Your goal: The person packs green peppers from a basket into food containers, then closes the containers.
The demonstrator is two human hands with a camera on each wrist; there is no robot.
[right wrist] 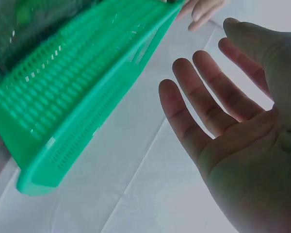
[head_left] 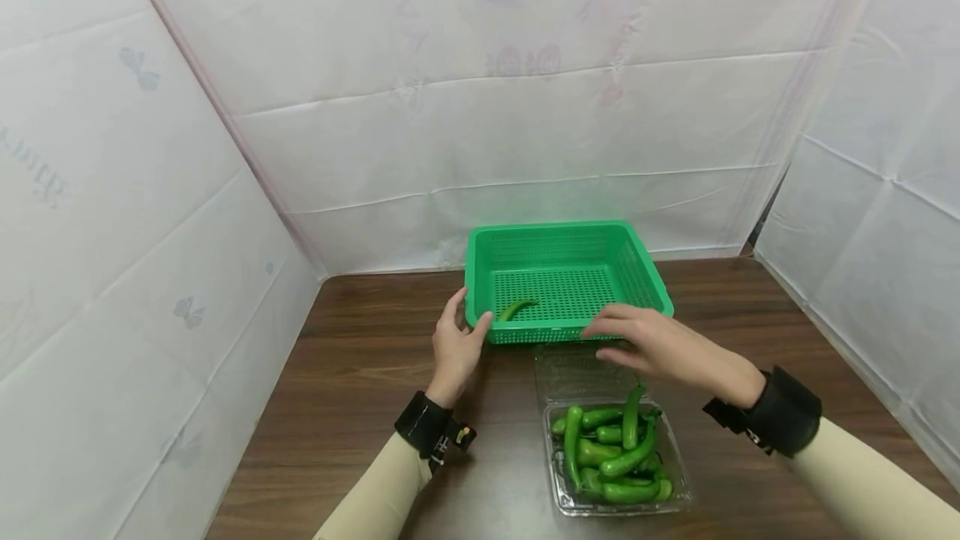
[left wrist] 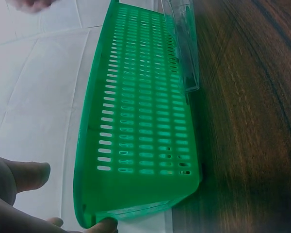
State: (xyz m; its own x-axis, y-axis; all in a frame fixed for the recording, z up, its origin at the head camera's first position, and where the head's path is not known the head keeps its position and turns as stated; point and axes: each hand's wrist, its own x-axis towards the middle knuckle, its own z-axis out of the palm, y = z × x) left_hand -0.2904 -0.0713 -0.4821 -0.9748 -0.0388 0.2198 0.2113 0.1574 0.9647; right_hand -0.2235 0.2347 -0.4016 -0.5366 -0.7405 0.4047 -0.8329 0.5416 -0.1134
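A green plastic basket (head_left: 551, 228) with slotted walls stands at the back of the table, one green chili pepper (head_left: 517, 308) inside near its front left corner. My left hand (head_left: 456, 348) is at that corner, fingertips touching the rim; in the left wrist view its thumb (left wrist: 33, 175) stands away from the wall. Over the front right of the basket hovers my right hand (head_left: 660, 344), holding nothing, its fingers (right wrist: 208, 97) spread and relaxed in the right wrist view. Several green peppers (head_left: 628, 463) fill a clear plastic box (head_left: 552, 473) in front of the basket.
The box's clear lid (head_left: 555, 377) lies folded back toward the basket's front wall. Brown wood-grain table (head_left: 360, 357) extends on both sides. White sheeting (head_left: 375, 148) hangs close behind the basket and along the left and right sides.
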